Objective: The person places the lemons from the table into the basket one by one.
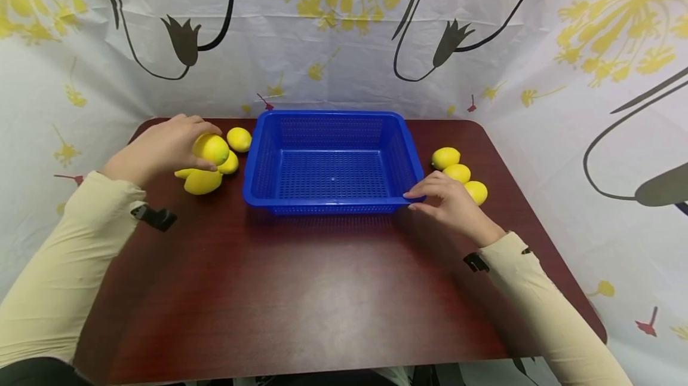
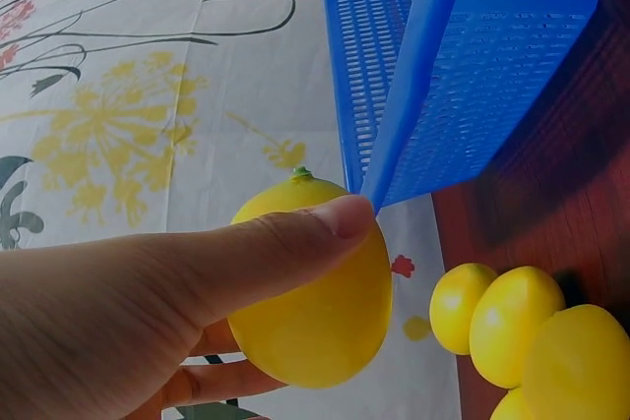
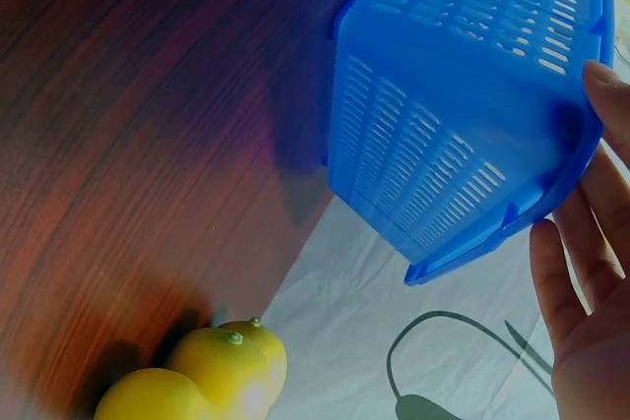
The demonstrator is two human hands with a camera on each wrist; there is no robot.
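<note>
The left hand (image 1: 168,146) grips a lemon (image 1: 211,149) near other lemons (image 1: 203,183) on the table (image 1: 322,290), left of the basket (image 1: 333,202), while the right hand (image 1: 450,202) pinches the basket at its near right corner.

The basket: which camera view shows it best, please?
The head view: the basket appears almost whole, inside included, the right hand at one corner. The left wrist view shows one end, cut off; the right wrist view, mostly outer walls.
</note>
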